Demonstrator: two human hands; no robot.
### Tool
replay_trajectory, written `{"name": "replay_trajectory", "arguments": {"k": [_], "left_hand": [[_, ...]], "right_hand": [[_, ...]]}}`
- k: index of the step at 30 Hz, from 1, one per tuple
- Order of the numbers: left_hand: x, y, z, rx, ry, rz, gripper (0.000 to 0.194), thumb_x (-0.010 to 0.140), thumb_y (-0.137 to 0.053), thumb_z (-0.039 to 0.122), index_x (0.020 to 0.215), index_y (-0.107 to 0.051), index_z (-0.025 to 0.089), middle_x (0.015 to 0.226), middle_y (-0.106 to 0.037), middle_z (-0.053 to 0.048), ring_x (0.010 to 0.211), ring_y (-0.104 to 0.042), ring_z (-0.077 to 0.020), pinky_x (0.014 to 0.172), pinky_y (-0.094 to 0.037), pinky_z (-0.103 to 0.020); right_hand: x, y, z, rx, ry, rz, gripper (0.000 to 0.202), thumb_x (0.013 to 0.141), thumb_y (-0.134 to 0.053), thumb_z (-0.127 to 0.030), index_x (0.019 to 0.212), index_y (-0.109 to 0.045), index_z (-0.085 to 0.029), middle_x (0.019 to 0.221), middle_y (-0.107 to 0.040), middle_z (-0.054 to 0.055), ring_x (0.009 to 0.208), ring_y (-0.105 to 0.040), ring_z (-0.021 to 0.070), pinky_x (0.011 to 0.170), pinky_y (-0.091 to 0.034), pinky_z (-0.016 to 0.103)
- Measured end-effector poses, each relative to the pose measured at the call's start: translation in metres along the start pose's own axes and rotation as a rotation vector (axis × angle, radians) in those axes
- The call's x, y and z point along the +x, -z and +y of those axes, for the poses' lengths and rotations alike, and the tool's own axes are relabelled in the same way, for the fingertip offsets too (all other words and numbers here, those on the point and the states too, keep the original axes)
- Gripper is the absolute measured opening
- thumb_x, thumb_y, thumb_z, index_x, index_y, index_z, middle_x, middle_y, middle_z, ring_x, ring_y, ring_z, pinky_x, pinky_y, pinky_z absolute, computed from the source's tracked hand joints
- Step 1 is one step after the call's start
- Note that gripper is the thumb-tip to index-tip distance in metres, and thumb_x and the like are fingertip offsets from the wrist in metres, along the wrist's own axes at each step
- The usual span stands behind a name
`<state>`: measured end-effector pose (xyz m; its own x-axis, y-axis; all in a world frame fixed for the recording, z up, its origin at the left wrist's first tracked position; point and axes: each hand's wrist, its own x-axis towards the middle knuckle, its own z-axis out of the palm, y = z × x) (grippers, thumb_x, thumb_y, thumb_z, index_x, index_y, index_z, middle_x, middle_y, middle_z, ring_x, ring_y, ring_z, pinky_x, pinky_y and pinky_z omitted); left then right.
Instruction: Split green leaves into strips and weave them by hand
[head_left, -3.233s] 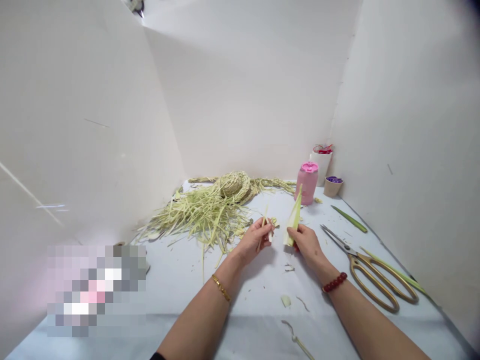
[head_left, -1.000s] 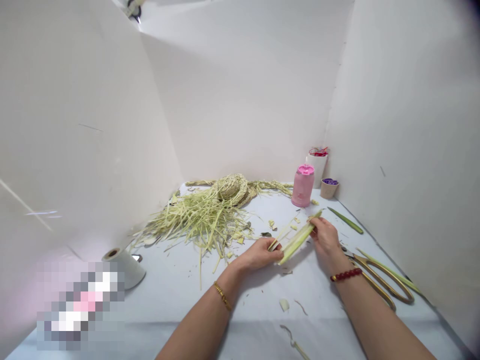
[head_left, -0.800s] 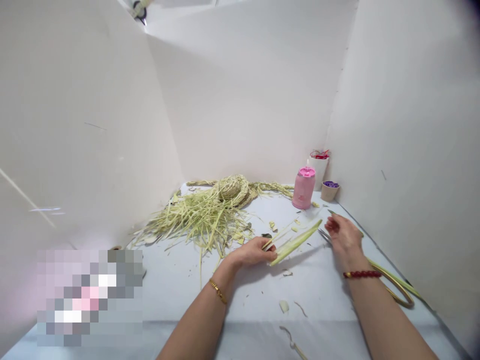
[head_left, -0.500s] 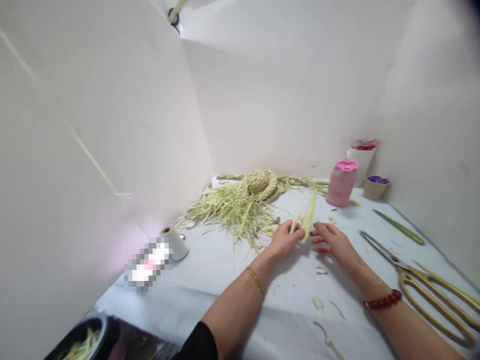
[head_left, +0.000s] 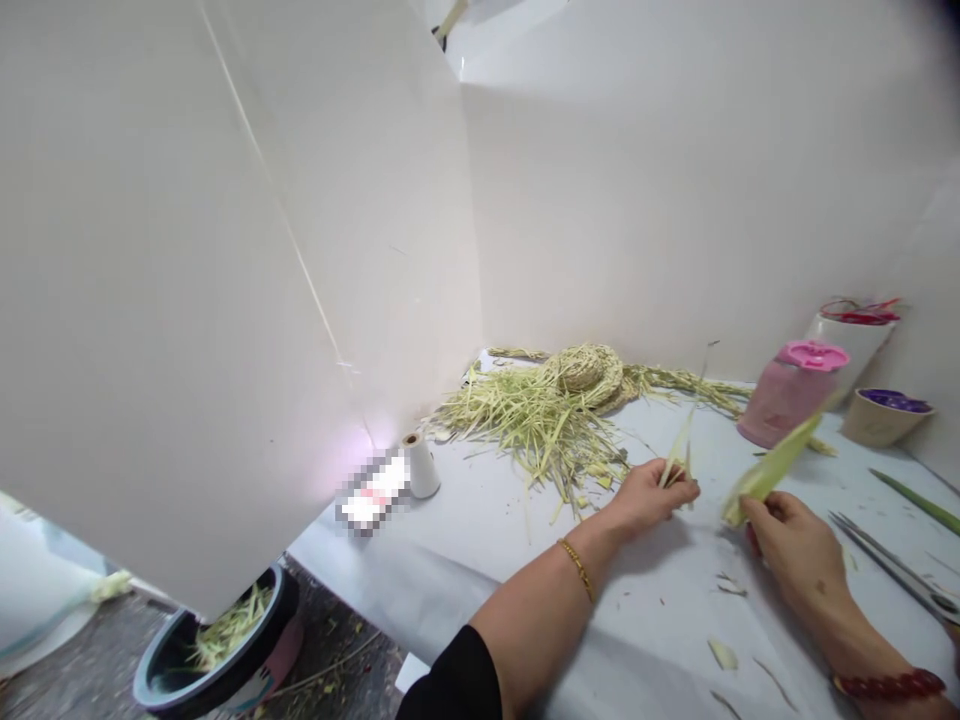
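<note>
My left hand (head_left: 660, 490) is closed in a pinch on a few thin, pale leaf strips (head_left: 680, 452), which stick up from its fingers. To its right, my right hand (head_left: 799, 550) grips a broad yellow-green leaf (head_left: 772, 468) near its lower end; the leaf slants up to the right. There is a gap between the two hands, both just above the white tabletop (head_left: 637, 640). Behind the left hand lies a loose pile of similar pale green strips (head_left: 525, 420), with a woven straw hat (head_left: 589, 370) at its back.
Along the right stand a pink tumbler (head_left: 787, 400), a beige cup (head_left: 885, 415) of purple bits and a white container (head_left: 855, 340). Scissors (head_left: 892, 565) and a green leaf (head_left: 919, 500) lie nearby. A white cone (head_left: 421, 468) is at left; a bin (head_left: 150, 665) of scraps stands on the floor.
My right hand, empty with fingers apart before, now holds the broad leaf that was by my left hand. The hands have drawn apart, and the view has turned left.
</note>
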<state>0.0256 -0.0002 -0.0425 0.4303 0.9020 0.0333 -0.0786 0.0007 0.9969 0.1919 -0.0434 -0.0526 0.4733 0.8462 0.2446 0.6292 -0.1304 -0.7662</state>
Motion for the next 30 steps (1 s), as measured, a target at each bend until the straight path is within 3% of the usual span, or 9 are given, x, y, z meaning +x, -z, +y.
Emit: {"name": "replay_trajectory", "arguments": {"k": [3, 7, 10, 13, 15, 19, 25, 30], "left_hand": [[0.003, 0.002, 0.004, -0.083, 0.075, 0.054, 0.021, 0.067, -0.057, 0.018, 0.087, -0.053, 0.019, 0.066, -0.054, 0.004, 0.054, -0.042, -0.0073, 0.049, -0.032, -0.018], [0.009, 0.004, 0.004, -0.159, 0.151, 0.132, 0.011, 0.069, -0.047, 0.019, 0.081, -0.048, 0.019, 0.062, -0.055, 0.002, 0.052, -0.047, -0.0091, 0.050, -0.036, -0.020], [0.008, 0.002, 0.005, -0.165, 0.154, 0.120, 0.010, 0.072, -0.050, 0.025, 0.080, -0.046, 0.020, 0.052, -0.044, 0.006, 0.046, -0.043, -0.0089, 0.049, -0.035, -0.020], [0.002, 0.000, 0.011, -0.155, 0.134, 0.028, 0.023, 0.074, -0.058, 0.038, 0.078, -0.043, 0.021, 0.052, -0.034, 0.010, 0.040, -0.028, -0.0051, 0.043, -0.023, -0.019], [-0.002, -0.001, 0.015, -0.067, 0.109, 0.006, 0.033, 0.070, -0.067, 0.044, 0.078, -0.046, 0.019, 0.054, -0.037, 0.009, 0.042, -0.028, -0.0045, 0.044, -0.023, -0.020], [-0.003, -0.001, 0.017, -0.025, -0.026, 0.003, 0.038, 0.062, -0.077, 0.040, 0.076, -0.051, 0.016, 0.064, -0.049, 0.004, 0.056, -0.042, -0.0071, 0.056, -0.034, -0.020], [0.001, -0.002, 0.015, 0.028, -0.037, 0.041, 0.033, 0.065, -0.074, 0.039, 0.072, -0.051, 0.015, 0.065, -0.051, 0.002, 0.058, -0.044, -0.0084, 0.057, -0.035, -0.021], [-0.001, -0.003, 0.016, 0.142, -0.061, 0.044, 0.024, 0.071, -0.067, 0.034, 0.070, -0.051, 0.016, 0.063, -0.050, 0.002, 0.056, -0.043, -0.0085, 0.055, -0.033, -0.021]], "right_hand": [[0.002, -0.004, -0.006, 0.224, -0.104, -0.074, 0.022, 0.074, -0.051, -0.037, 0.080, -0.061, -0.018, 0.060, -0.063, 0.002, 0.051, -0.056, 0.0184, 0.051, -0.042, 0.030], [-0.004, -0.013, -0.026, 0.411, 0.038, -0.235, 0.018, 0.075, -0.054, -0.037, 0.077, -0.056, -0.019, 0.056, -0.058, -0.002, 0.045, -0.049, 0.0134, 0.046, -0.039, 0.026], [-0.008, -0.018, -0.034, 0.410, 0.069, -0.204, 0.027, 0.073, -0.061, -0.045, 0.067, -0.049, -0.021, 0.046, -0.046, -0.007, 0.040, -0.041, 0.0114, 0.042, -0.032, 0.025], [-0.009, -0.018, -0.032, 0.422, 0.081, -0.220, 0.030, 0.074, -0.063, -0.045, 0.063, -0.048, -0.021, 0.045, -0.044, -0.008, 0.040, -0.038, 0.0099, 0.042, -0.029, 0.023], [-0.008, -0.018, -0.028, 0.453, 0.067, -0.242, 0.030, 0.075, -0.062, -0.044, 0.061, -0.047, -0.021, 0.043, -0.044, -0.007, 0.040, -0.039, 0.0100, 0.041, -0.029, 0.023], [-0.006, -0.017, -0.026, 0.547, 0.016, -0.322, 0.025, 0.077, -0.057, -0.041, 0.065, -0.051, -0.020, 0.043, -0.047, -0.007, 0.038, -0.043, 0.0110, 0.039, -0.032, 0.023], [-0.002, -0.019, -0.024, 0.571, -0.005, -0.392, 0.017, 0.077, -0.054, -0.035, 0.069, -0.052, -0.019, 0.042, -0.049, -0.006, 0.035, -0.045, 0.0113, 0.038, -0.035, 0.022], [-0.002, -0.018, -0.024, 0.477, 0.022, -0.370, 0.012, 0.074, -0.053, -0.027, 0.066, -0.052, -0.019, 0.043, -0.053, -0.005, 0.037, -0.049, 0.0120, 0.040, -0.038, 0.023]]}}
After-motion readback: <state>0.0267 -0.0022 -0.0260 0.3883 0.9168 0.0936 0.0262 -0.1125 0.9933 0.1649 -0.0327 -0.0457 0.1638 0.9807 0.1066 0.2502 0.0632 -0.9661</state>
